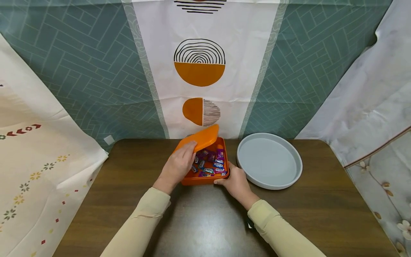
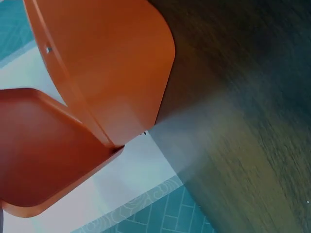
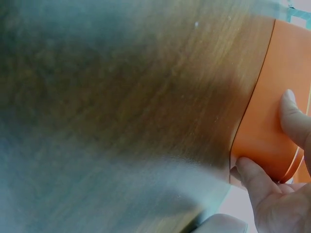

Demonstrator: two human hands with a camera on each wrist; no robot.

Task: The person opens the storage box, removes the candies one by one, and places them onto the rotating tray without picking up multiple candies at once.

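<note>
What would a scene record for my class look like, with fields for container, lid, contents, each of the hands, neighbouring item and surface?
Container: orange rectangular box, open at the top
Lid: orange lid, tilted above the box's far left part
Contents: small wrapped candies, purple and blue wrappers
Left hand: left hand holds the lid
Right hand: right hand grips the box's near right corner
Neighbouring item: light gray round tray with a raised rim, right of the box
Surface: dark brown wood-grain table
</note>
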